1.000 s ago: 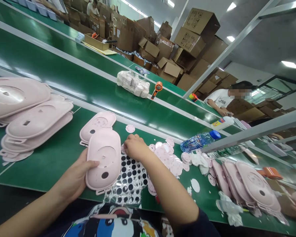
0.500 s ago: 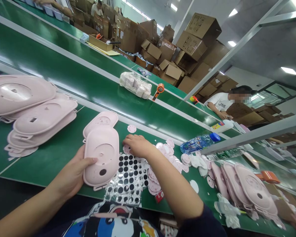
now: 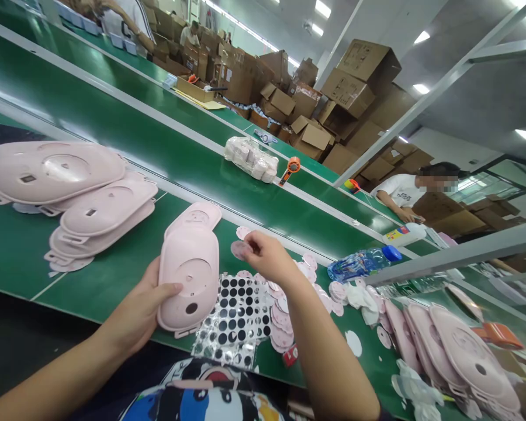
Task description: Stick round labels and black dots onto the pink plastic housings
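The person's left hand [image 3: 135, 307] holds a pale pink panel [image 3: 188, 266] at the near side of the green table [image 3: 125, 263], its thumb lying flat on the face and its other fingers mostly hidden behind the edge. The panel is tipped up toward the viewer, showing a shallow round recess and a dark dot near its lower end. Beyond it, partly covered in view, is a second pink panel [image 3: 201, 213]; whether the two touch cannot be told. To the right, the right hand [image 3: 266, 255] is raised, thumb and forefinger closed together on a thin round sticker [image 3: 239, 250]. Below this hand lies a clear sheet of black dots [image 3: 236, 313], just left of a heap of pink discs [image 3: 281, 327] and a small red box [image 3: 290, 355]. Pink panels are stacked at the far left [image 3: 109, 204] and lean together at the right [image 3: 469, 351]. Farther back, a blue-capped bottle [image 3: 359, 266] lies on its side, and a wrapped white bundle [image 3: 251, 159] sits beside an orange handheld device [image 3: 293, 166].
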Motion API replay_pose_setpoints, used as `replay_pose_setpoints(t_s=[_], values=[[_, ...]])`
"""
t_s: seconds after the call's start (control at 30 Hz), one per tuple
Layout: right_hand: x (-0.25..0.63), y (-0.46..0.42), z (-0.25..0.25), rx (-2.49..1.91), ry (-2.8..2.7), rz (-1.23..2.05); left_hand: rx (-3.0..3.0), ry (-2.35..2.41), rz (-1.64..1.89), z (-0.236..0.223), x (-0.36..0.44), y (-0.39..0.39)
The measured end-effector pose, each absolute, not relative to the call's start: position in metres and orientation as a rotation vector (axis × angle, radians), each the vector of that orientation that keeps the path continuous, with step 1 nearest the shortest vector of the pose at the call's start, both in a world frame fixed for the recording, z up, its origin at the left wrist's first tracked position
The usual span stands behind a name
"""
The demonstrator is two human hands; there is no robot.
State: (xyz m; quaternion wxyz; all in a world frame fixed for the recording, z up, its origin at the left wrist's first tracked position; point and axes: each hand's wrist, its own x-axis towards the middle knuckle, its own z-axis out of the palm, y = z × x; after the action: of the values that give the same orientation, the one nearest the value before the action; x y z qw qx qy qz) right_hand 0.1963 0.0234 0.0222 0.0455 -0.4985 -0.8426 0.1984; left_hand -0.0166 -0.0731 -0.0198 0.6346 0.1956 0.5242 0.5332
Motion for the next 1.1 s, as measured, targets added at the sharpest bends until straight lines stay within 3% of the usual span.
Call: replay_pose_setpoints(t_s=[0.13,0.37,0.57,0.93,1.1], values=[[0.172,-0.031,0.02,-1.331,-2.062,0.92,0.456,1.111,1.248,-0.013,-0.006,-0.075],[0.15,-0.069,0.009,-1.482,-2.082,0.282,0.51,1.018,1.233,-0.009,0.008,-0.077],[0.162,-0.077,0.004,-1.229,-2.228,0.133,0.586,1.012,1.227,-0.018,0.003,-0.08],[0.161,-0.088,-0.01,-1.301,-1.982,0.314,0.662,1.098,1.197,-0.021,0.005,-0.082],[0.157,-0.087,-0.017,-1.212,-1.686,0.762,0.771,1.125,1.176,-0.031,0.003,-0.082]])
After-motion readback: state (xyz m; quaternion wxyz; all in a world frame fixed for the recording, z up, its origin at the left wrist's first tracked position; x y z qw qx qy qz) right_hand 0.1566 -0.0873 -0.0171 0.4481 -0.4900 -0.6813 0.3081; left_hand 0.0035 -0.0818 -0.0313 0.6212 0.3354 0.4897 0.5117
